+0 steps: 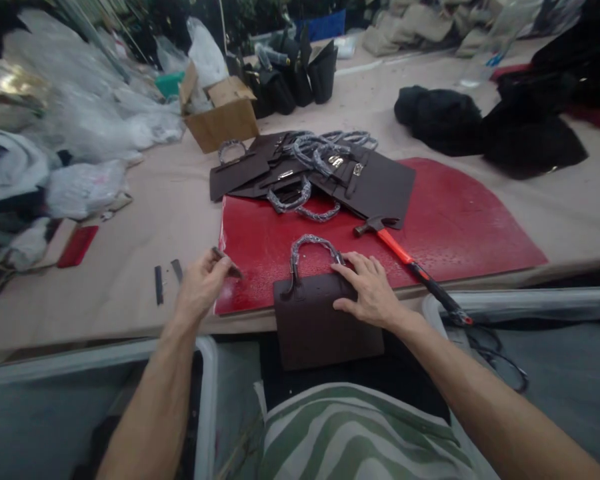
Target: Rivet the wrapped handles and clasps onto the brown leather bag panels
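Head view: left hand (203, 283) pinches dark strip (236, 272); right hand (370, 292), fingers loosely spread, rests on brown handbag panel (325, 337). Likely positioning; next needs panel steady.

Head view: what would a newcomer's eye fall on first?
Probably the red sheet in the middle, with the partly orange hammer lying across its near edge. Then the pile of dark panels over its far edge. In front, the right hand touches another panel; the left hand pinches a dark strip.
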`<state>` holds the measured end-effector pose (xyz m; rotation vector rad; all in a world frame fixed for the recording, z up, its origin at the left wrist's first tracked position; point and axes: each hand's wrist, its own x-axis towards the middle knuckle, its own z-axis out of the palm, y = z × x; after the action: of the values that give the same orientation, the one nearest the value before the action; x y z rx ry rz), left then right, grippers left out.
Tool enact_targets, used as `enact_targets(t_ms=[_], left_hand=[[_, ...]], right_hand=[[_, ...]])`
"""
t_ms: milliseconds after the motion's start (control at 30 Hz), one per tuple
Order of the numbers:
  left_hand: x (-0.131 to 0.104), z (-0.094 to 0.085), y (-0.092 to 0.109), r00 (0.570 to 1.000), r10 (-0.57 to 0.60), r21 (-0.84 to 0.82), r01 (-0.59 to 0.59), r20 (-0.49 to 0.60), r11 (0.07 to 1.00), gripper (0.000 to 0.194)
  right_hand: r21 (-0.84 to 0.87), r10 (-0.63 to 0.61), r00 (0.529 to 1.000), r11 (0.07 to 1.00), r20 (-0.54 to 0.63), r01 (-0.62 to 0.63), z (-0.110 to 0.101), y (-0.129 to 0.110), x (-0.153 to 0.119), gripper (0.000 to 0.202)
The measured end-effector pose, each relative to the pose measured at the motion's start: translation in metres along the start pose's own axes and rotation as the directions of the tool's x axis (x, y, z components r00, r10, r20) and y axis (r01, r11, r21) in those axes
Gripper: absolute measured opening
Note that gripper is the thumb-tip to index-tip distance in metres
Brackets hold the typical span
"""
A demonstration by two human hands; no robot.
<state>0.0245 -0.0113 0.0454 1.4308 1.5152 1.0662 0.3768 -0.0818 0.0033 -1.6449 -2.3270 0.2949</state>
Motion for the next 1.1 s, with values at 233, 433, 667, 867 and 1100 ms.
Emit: enact_targets(t_ms=[233,433,667,867,1100], left_hand=[[-0.071,0.132,0.016,0.982,0.171,-0.227,-0.150,0.075,0.962,0.017],[-0.073,0.144,0.004,0.978,0.188,-0.164,-0.171,0.093,0.971,0.018],[-0.078,0.148,0.001,0.977,0.202,-0.152,-0.191,0.061,0.970,0.018],[-0.079,0.152,0.000,0.976,0.215,-0.123,-0.210,0.028,0.970,0.015],[-0.072,0.154,-0.001,0.897,0.433,0.096,-0.441,0.094,0.892,0.011]], right_hand=[[-0.002,0.003,1.000,1.000,-0.023,-0.003,-0.001,-0.002,-0.001,0.077],[0.009,0.003,0.999,1.000,-0.046,-0.002,-0.001,-0.003,-0.002,0.077],[0.027,-0.002,0.997,1.000,-0.077,0.004,0.002,-0.002,-0.003,0.077],[0.036,0.002,0.996,0.999,-0.088,0.001,0.001,-0.002,-0.003,0.077],[0.075,-0.006,0.996,0.997,-0.094,0.013,0.003,0.000,-0.002,0.076]])
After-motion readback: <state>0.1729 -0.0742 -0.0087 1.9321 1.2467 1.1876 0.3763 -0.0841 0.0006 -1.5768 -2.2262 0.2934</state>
